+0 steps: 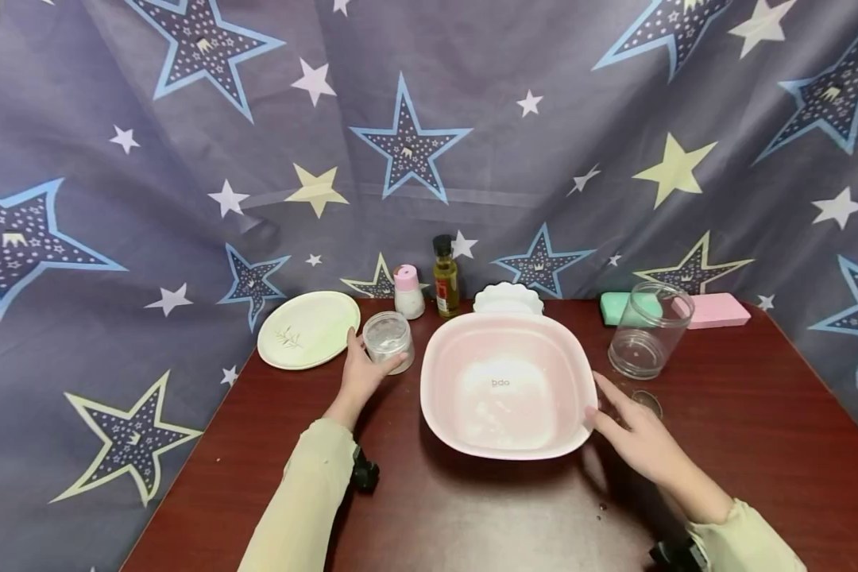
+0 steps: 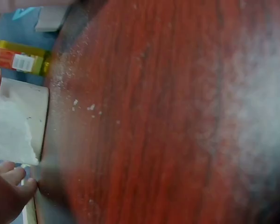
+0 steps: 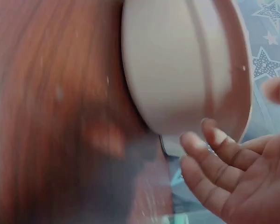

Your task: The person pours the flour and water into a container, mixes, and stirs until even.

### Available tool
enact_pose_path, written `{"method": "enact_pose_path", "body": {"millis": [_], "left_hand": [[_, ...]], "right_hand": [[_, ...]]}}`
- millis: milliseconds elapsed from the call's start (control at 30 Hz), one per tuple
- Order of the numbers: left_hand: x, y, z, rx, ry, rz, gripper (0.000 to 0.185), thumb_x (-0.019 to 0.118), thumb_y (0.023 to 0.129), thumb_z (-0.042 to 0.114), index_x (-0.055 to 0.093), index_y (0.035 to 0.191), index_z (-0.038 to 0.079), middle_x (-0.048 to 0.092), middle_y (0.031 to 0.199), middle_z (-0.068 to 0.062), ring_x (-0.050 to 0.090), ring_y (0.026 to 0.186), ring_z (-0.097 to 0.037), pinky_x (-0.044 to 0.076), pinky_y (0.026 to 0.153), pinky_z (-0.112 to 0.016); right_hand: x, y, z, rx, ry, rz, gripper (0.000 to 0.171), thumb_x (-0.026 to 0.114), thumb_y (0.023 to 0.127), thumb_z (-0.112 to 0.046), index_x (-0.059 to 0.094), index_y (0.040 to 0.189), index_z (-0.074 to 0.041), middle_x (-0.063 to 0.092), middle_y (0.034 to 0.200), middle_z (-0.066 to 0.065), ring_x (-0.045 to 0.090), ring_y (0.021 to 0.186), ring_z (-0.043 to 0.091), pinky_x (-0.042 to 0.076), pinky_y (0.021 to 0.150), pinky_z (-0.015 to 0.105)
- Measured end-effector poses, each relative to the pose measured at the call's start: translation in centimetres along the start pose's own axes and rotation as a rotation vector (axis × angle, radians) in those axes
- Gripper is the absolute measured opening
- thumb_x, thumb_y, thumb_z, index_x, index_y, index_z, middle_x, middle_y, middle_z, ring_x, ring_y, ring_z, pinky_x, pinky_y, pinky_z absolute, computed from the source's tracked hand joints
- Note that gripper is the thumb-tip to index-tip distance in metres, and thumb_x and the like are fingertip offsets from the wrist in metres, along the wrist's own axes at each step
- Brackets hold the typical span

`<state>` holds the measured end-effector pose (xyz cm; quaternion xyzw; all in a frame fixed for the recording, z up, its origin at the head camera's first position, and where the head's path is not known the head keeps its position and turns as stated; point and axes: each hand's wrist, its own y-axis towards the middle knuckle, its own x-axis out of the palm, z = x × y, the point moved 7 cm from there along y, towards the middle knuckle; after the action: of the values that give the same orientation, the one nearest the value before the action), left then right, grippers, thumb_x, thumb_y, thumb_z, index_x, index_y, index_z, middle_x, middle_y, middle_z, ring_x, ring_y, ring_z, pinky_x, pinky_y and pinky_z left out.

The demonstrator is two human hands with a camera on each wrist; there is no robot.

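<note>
**A:** What is closest to us?

**B:** Two sleeves, and bare brown desk (image 1: 472, 516) between them. There is lots of open room at the near edge.

**A:** What does the right hand (image 1: 639, 441) do?

**B:** Its fingers are straight and loose. The fingertips are right at the right rim of the pink bowl (image 1: 508, 385). It holds nothing. From the wrist view the fingers (image 3: 210, 154) sit just beside the bowl's edge, and I can't tell if they touch it.

**A:** And the left hand (image 1: 361, 373)?

**B:** It is curled around a small clear jar (image 1: 388, 340) with white stuff inside. The jar stands on the desk, just left of the bowl. There is only a thin gap between the jar and the bowl's rim.

**A:** Where is the bowl?

**B:** In the middle of the desk, standing flat and open.

**A:** What is on the sides?

**B:** To the left, a pale plate (image 1: 307, 328) lies near the desk's left edge. To the right, a big clear jar (image 1: 647, 330) stands tilted, apart from the bowl. Past it the desk is open up to its right edge.

**A:** And at the back?

**B:** A pink-capped shaker (image 1: 407, 292), a dark bottle (image 1: 446, 278) and a white dish (image 1: 508, 299) stand in a row. A green block (image 1: 618, 308) and a pink block (image 1: 715, 310) lie by the back edge. Behind it all hangs a star curtain (image 1: 429, 119).
</note>
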<state>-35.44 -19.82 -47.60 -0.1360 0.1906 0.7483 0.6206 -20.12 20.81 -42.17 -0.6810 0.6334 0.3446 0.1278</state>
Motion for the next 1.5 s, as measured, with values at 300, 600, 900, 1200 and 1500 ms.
{"method": "enact_pose_path", "body": {"millis": [300, 600, 900, 1200, 1500], "left_hand": [[0.1, 0.3, 0.2, 0.073, 0.046, 0.017, 0.093, 0.088, 0.072, 0.026, 0.035, 0.144, 0.000, 0.046, 0.140, -0.022, 0.043, 0.130, -0.033, 0.032, 0.109, -0.043], [-0.7, 0.5, 1.6, 0.136, 0.121, 0.006, 0.089, 0.087, 0.072, 0.028, 0.040, 0.144, 0.005, 0.051, 0.135, -0.016, 0.046, 0.126, -0.028, 0.033, 0.107, -0.040], [-2.4, -1.3, 7.1, 0.323, 0.116, -0.049, 0.086, 0.089, 0.069, 0.024, 0.044, 0.141, 0.009, 0.053, 0.131, -0.012, 0.047, 0.122, -0.027, 0.035, 0.104, -0.041], [-1.9, -3.9, 12.7, 0.517, 0.215, -0.129, 0.086, 0.090, 0.065, 0.023, 0.046, 0.137, 0.010, 0.050, 0.127, -0.009, 0.048, 0.115, -0.022, 0.039, 0.100, -0.041], [0.8, -6.1, 16.3, 0.782, 0.491, -0.216, 0.086, 0.091, 0.060, 0.026, 0.049, 0.133, 0.010, 0.052, 0.125, -0.006, 0.050, 0.112, -0.022, 0.044, 0.094, -0.042]], "right_hand": [[1.9, -0.1, 0.0, 0.005, 0.422, -0.076, 0.057, 0.050, 0.098, 0.004, 0.022, 0.146, 0.016, 0.057, 0.071, 0.005, 0.057, 0.058, 0.016, 0.054, 0.057, 0.033], [2.5, -0.2, 0.2, 0.068, 0.550, -0.117, 0.060, 0.046, 0.100, 0.003, 0.012, 0.148, 0.017, 0.062, 0.079, 0.012, 0.058, 0.061, 0.015, 0.054, 0.058, 0.033], [2.6, -0.3, 0.4, 0.112, 0.568, -0.143, 0.061, 0.045, 0.100, 0.001, 0.011, 0.149, 0.014, 0.061, 0.078, 0.010, 0.060, 0.063, 0.016, 0.055, 0.060, 0.032], [2.4, -0.3, 0.4, 0.126, 0.596, -0.138, 0.060, 0.043, 0.101, 0.001, 0.010, 0.149, 0.014, 0.062, 0.084, 0.015, 0.061, 0.065, 0.017, 0.054, 0.061, 0.030], [2.7, -0.3, 0.5, 0.127, 0.608, -0.132, 0.060, 0.043, 0.101, 0.002, 0.010, 0.149, 0.014, 0.061, 0.082, 0.015, 0.062, 0.064, 0.018, 0.055, 0.060, 0.032]]}}
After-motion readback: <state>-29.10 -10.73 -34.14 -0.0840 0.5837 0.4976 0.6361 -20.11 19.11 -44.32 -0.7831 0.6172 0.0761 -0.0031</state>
